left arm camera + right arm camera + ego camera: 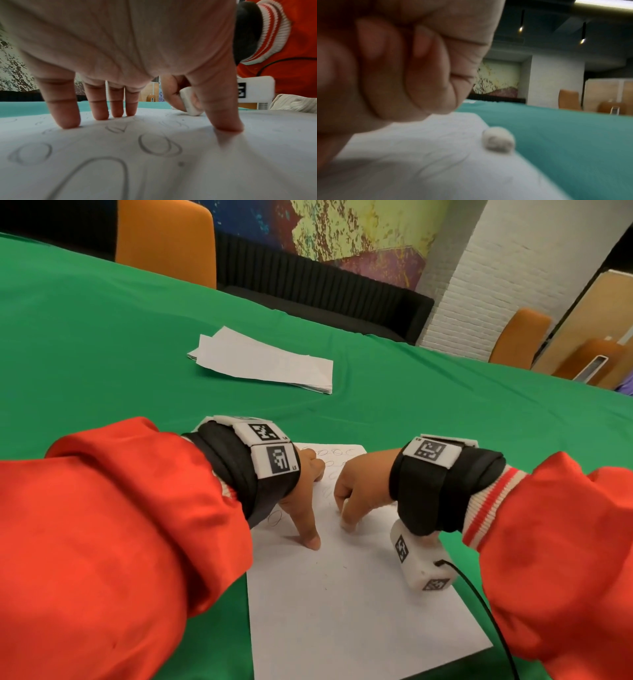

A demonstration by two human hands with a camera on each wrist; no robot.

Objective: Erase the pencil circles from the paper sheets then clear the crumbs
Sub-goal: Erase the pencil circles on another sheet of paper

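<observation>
A white paper sheet (342,604) lies on the green table cloth (102,337) in front of me. Pencil circles (159,146) fill its far and left part; faint ones (334,453) show beyond my hands. My left hand (303,498) presses the sheet flat with straight, spread fingers (68,115) and thumb (311,542). My right hand (356,491) is curled, and its fingertips pinch a white eraser (190,102) that touches the paper just right of the left thumb. A small white lump (498,140) sits on the sheet's right edge.
A stack of white sheets (263,361) lies farther back on the table. An orange chair (168,241) and a black bench (325,292) stand beyond the far edge. A black cable (486,611) runs from the right wrist camera across the sheet's near right corner.
</observation>
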